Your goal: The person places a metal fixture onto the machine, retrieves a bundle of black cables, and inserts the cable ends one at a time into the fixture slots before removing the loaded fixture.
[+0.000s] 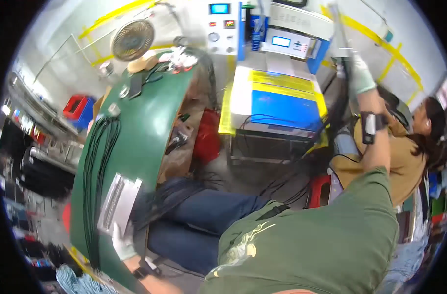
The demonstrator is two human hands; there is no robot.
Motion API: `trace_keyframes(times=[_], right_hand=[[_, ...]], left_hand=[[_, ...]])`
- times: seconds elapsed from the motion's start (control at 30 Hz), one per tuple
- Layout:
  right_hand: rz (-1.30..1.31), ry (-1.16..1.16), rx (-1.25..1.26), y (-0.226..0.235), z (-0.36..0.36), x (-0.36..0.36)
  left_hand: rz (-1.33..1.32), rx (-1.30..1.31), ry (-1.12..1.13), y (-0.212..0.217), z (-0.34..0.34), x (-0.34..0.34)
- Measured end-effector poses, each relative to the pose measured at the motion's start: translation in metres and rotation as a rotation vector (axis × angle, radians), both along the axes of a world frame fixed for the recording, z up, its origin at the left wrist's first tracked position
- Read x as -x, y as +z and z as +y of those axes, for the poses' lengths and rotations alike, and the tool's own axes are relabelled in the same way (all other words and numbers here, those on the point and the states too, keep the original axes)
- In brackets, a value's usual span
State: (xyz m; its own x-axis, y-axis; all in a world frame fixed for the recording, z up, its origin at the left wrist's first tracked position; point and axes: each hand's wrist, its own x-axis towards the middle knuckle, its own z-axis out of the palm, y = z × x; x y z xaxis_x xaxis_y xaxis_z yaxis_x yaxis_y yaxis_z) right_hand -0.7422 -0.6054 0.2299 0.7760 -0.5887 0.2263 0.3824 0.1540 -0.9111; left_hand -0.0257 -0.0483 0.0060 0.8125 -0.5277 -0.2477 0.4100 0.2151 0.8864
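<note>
My right hand (362, 76), in a white glove, is raised high at the right, closed round a bundle of black cables (338, 110). The cables hang from it in a blurred sweep toward the floor. A pale strip-like shape (339, 29) stands above this hand; I cannot make out what it is. At the lower left, my gloved left hand (123, 246) is at the near end of a white plate (128, 201) with a dark slotted bar, on the green table (147, 115). Its fingers are blurred. More black cables (159, 203) lie blurred across my lap beside the plate.
Long black cables (90, 171) lie along the table's left side. A phone (135, 85) and a fan (133, 40) are at its far end. Ahead stands a white machine (240, 93) with a blue top panel. A co-worker in a tan top (404, 166) sits close at right.
</note>
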Motion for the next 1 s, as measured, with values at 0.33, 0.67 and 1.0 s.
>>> trace_keyframes(times=[0.33,0.67,1.0], right_hand=[[0.84,-1.033,-0.07,-0.188,-0.09,-0.058],[1.246,-1.003,0.256,-0.286,-0.164,-0.038],[1.08,-0.952,0.201,-0.296,-0.168,-0.036]], left_hand=[[0.033,0.046,-0.005,0.001,0.008,-0.003],[0.072,0.032,0.028,0.0,0.009,-0.002],[0.068,0.018,0.049,-0.002,0.013,-0.002]])
